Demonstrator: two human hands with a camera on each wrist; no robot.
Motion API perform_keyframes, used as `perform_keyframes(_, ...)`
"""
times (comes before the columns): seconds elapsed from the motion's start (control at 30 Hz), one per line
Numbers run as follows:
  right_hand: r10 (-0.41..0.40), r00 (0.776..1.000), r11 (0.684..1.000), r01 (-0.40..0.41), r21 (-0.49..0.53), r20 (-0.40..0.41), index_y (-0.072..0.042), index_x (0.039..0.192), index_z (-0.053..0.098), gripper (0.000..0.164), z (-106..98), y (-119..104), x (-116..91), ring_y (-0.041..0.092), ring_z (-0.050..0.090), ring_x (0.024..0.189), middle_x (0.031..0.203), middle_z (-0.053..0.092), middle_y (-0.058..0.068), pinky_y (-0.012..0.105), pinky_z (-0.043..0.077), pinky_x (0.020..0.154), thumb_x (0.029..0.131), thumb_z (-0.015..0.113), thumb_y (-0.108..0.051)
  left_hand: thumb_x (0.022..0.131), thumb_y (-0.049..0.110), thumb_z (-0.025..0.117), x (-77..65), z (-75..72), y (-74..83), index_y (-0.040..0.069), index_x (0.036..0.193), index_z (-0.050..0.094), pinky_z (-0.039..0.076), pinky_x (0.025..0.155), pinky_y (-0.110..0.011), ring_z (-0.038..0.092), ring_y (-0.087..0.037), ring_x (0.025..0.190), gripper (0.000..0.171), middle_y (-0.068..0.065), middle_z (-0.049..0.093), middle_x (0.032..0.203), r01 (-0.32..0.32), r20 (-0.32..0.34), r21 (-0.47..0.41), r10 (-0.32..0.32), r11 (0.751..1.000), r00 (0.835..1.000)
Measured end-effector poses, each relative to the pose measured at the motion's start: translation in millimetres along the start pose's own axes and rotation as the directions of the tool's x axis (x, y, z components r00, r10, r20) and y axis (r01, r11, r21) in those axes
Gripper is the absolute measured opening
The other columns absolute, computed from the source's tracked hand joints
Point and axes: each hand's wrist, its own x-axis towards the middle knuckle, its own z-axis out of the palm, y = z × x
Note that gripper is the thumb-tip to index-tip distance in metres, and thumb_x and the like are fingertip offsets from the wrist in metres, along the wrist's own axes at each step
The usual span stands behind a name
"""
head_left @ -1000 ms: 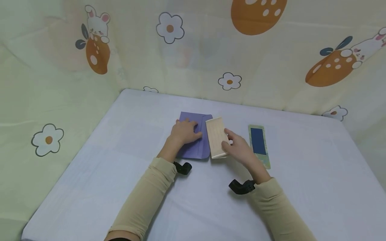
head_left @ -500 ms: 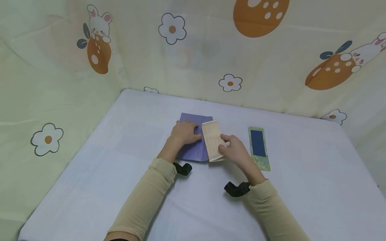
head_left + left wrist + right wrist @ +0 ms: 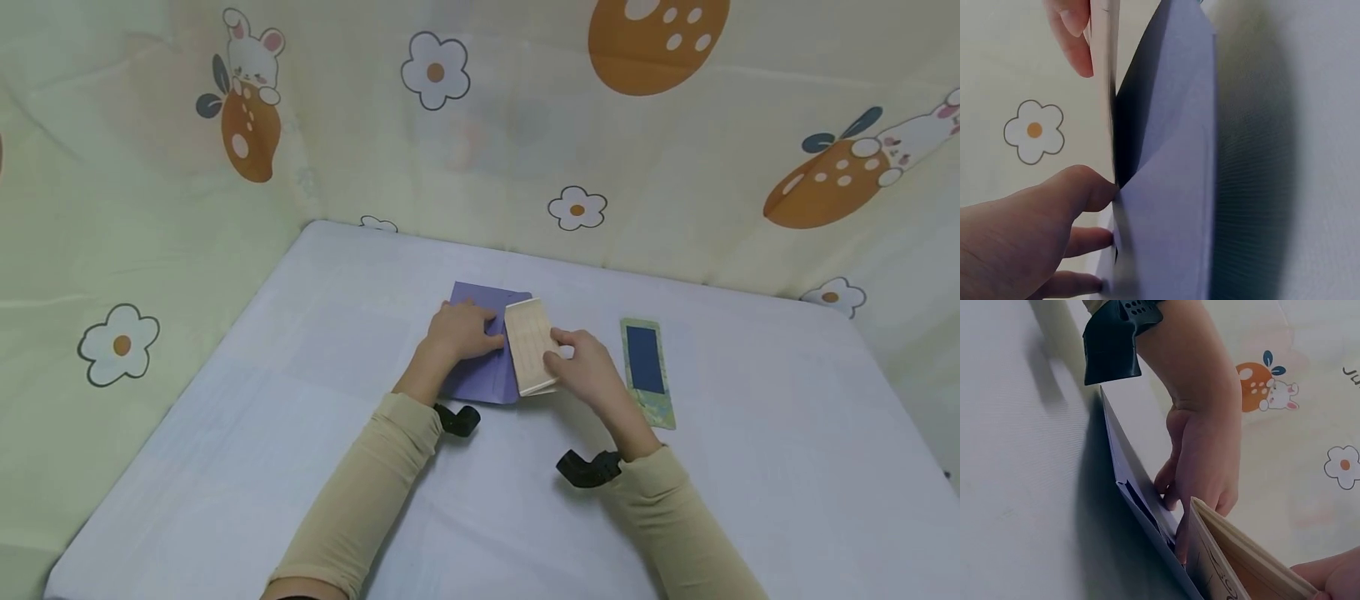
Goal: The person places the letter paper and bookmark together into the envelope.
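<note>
A purple envelope (image 3: pixel 480 379) lies at the middle of the table, its flap side toward the right. My left hand (image 3: pixel 461 329) presses on it with fingers and thumb spread; in the left wrist view the thumb and fingertips touch the envelope (image 3: pixel 1172 219) near its opening. My right hand (image 3: pixel 588 371) pinches a folded sheet of cream lined paper (image 3: pixel 528 346) by its right side. The paper is tilted, its left edge overlapping the envelope's flap in the head view. Seen from the right wrist, the folded paper (image 3: pixel 1254 556) gapes between its layers and shows dark line markings underneath.
To the right of my right hand lies a green-bordered card (image 3: pixel 647 358) with a dark blue panel. White cloth covers the table (image 3: pixel 765 400). A patterned curtain (image 3: pixel 495 150) rises behind the table and along its left side. Both wrists wear black camera mounts.
My right hand has brought the folded paper slightly left and toward me, over the envelope's flap edge, then held it nearly still. My left hand stays in place on the envelope.
</note>
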Motion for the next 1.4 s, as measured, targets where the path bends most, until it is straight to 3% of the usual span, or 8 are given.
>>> perform_keyframes(0.23,-0.011,1.000,1.000,0.011,0.011,-0.012,0.002,0.139,0.043,0.054,7,3,1,0.030,0.048,0.105,0.137,0.047,0.024,0.037,0.045,0.082,0.089,0.054,-0.017,0.087,0.058,0.050,0.9,-1.3,-0.2,0.024,0.139,0.050,0.028,0.111,-0.050,0.046,-0.026,0.131,0.062,-0.009,0.052,0.140,-0.017,0.042,0.027,0.016,0.999,0.999)
perform_keyframes(0.37,-0.056,0.997,0.998,0.055,-0.023,-0.046,0.004,0.136,0.046,0.052,15,2,6,0.028,0.051,0.098,0.134,0.050,0.026,0.034,0.045,0.077,0.088,0.055,-0.014,0.088,0.057,0.050,-1.2,-6.8,-0.5,0.024,0.140,0.049,0.030,0.110,-0.047,0.046,-0.028,0.131,0.061,-0.010,0.051,0.141,-0.011,0.064,0.029,0.009,1.000,0.998)
perform_keyframes(0.47,-0.080,0.994,0.996,0.077,-0.039,-0.074,0.004,0.135,0.047,0.051,21,0,9,0.022,0.058,0.081,0.129,0.054,0.026,0.029,0.047,0.064,0.089,0.056,-0.015,0.088,0.055,0.051,-3.0,-10.4,-0.1,0.024,0.140,0.048,0.031,0.110,-0.046,0.046,-0.028,0.131,0.060,-0.010,0.051,0.141,-0.006,0.070,0.021,0.004,1.000,0.998)
perform_keyframes(0.63,-0.061,0.994,0.998,0.063,0.020,-0.086,0.003,0.138,0.045,0.053,27,-1,11,0.011,0.054,0.045,0.125,0.054,0.022,0.023,0.042,0.043,0.090,0.056,-0.016,0.088,0.056,0.051,-3.4,-10.0,0.3,0.024,0.140,0.048,0.032,0.109,-0.045,0.045,-0.027,0.132,0.061,-0.009,0.051,0.141,-0.013,0.067,0.024,0.011,1.000,0.998)
perform_keyframes(1.03,-0.078,0.994,0.997,0.080,0.014,-0.073,0.002,0.137,0.046,0.054,34,-1,9,0.009,0.054,0.042,0.127,0.055,0.023,0.023,0.041,0.043,0.090,0.059,-0.020,0.088,0.054,0.052,-3.6,-9.3,1.5,0.023,0.140,0.048,0.033,0.108,-0.043,0.046,-0.027,0.131,0.061,-0.009,0.052,0.140,-0.014,0.061,0.020,0.013,1.000,0.998)
perform_keyframes(1.27,-0.102,0.991,0.995,0.102,0.000,-0.089,0.003,0.130,0.055,0.047,38,1,8,0.006,0.049,0.041,0.087,0.070,0.021,0.023,0.038,0.042,0.089,0.059,-0.019,0.087,0.054,0.054,-3.4,-8.3,0.4,0.024,0.140,0.049,0.036,0.106,-0.042,0.049,-0.028,0.129,0.061,-0.009,0.053,0.139,0.002,0.052,-0.004,-0.002,1.000,0.999)
perform_keyframes(1.4,-0.110,0.989,0.994,0.108,-0.021,-0.095,0.004,0.131,0.054,0.048,40,3,9,0.007,0.045,0.043,0.093,0.069,0.021,0.023,0.037,0.043,0.088,0.060,-0.018,0.086,0.054,0.055,-3.2,-8.1,0.5,0.022,0.140,0.048,0.037,0.106,-0.042,0.050,-0.029,0.127,0.063,-0.009,0.053,0.139,0.004,0.034,-0.013,-0.004,1.000,0.999)
